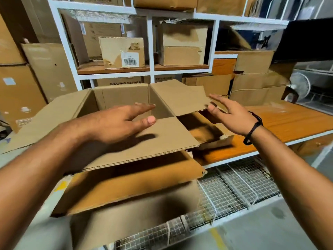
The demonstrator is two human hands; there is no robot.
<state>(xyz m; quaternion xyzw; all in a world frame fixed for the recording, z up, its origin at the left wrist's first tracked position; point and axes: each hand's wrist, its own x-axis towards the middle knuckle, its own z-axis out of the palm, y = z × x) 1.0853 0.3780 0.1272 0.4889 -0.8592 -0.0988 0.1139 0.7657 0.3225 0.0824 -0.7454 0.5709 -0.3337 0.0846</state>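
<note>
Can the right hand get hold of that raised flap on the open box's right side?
Probably yes. The right hand is open right beside the free edge of the raised flap; nothing lies between them, and the left hand hovers over the near flap, clear of it.

Single head-worn wide-angle view, facing forward and down, close over an open cardboard box (126, 98), shelving (151, 44) beyond

The box (122, 98) is matt brown corrugated cardboard, and its cut flap edges show the fluted core. The shelf board (288, 123) is orange-brown wood grain, smooth with a slight sheen. The rack frame (151, 42) is white-painted metal, the wire mesh (234, 188) dull grey. The bracelet (255, 126) is black cord.
</note>
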